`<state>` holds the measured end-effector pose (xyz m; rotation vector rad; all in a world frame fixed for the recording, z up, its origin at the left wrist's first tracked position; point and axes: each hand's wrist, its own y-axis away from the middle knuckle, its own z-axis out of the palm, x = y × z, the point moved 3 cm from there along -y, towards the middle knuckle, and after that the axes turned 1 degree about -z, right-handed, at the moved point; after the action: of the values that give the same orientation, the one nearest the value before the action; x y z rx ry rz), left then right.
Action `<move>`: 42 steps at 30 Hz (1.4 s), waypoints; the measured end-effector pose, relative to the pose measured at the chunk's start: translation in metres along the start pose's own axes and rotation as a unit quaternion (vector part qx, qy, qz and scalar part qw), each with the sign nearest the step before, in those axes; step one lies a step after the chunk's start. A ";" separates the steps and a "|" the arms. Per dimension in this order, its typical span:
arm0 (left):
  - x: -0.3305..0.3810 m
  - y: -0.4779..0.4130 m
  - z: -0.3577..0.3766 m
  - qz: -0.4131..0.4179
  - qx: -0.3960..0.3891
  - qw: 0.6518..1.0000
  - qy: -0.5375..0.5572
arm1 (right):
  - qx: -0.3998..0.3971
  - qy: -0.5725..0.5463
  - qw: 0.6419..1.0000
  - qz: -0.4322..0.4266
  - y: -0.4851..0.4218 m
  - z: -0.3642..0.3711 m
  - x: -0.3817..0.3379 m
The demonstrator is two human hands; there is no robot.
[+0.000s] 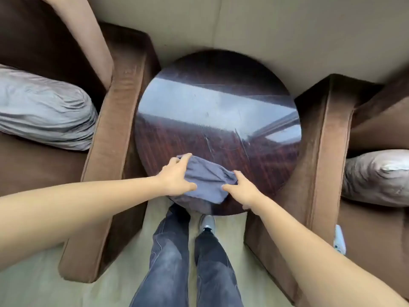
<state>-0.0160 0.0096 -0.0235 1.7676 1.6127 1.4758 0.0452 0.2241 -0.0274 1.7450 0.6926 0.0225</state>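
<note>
A crumpled grey-blue cloth [205, 180] lies on the near edge of a round, glossy dark wooden table [218, 111]. My left hand [174, 178] holds the cloth's left side, fingers over its top corner and thumb underneath at the near side. My right hand [243, 189] pinches the cloth's right end between thumb and fingers. The cloth is bunched between the two hands and partly overhangs the table's rim.
Brown armchairs flank the table: one on the left [110, 138] with a grey cushion [44, 114], one on the right [321, 151] with another grey cushion [376, 178]. A beige wall stands behind. My legs and shoes [207, 222] stand on the pale floor below.
</note>
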 end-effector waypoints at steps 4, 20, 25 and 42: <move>-0.036 -0.031 0.009 -0.006 -0.002 1.000 0.006 | 0.048 -0.133 0.989 0.051 -0.029 0.026 0.008; -0.058 -0.061 0.007 0.035 0.102 0.994 -0.006 | 0.067 -0.276 0.959 -0.023 -0.051 0.051 -0.013; -0.062 -0.015 0.002 0.007 0.021 0.948 0.317 | -0.003 -0.279 0.954 -0.108 -0.016 0.041 -0.021; -0.057 0.401 0.034 0.129 0.307 0.808 0.487 | -0.164 -0.278 0.880 -0.348 0.324 0.118 -0.041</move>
<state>0.2357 -0.1495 0.2536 1.6084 2.6649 2.4544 0.1954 0.0612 0.2404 1.0186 0.7878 -0.7861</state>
